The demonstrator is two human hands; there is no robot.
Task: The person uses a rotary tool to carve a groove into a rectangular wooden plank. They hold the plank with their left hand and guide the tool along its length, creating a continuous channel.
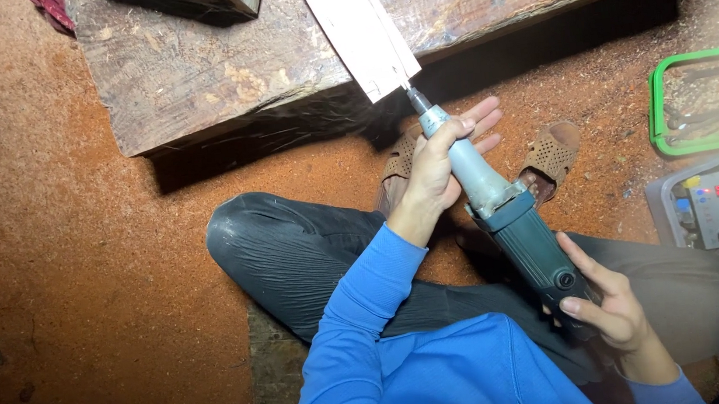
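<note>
Grinder [510,214] | both hands gripping | tip at pale plank [358,28] | sandals [553,157] beneath

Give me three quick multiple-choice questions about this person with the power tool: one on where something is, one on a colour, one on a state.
1. Where does the tip of the power tool point?
A. At the end of the pale board
B. At the green tray
C. At the sandal

2. What colour is the person's sleeve?
A. Red
B. Blue
C. White

3. How is the tool held?
A. Lying loose on the ground
B. By one hand only
C. By both hands

Answers:
1. A, the narrow tip meets the board's end at the edge of the wooden block.
2. B, the sleeve is bright blue.
3. C, the left hand wraps the grey neck and the right hand has its grip on the dark green body.
</note>
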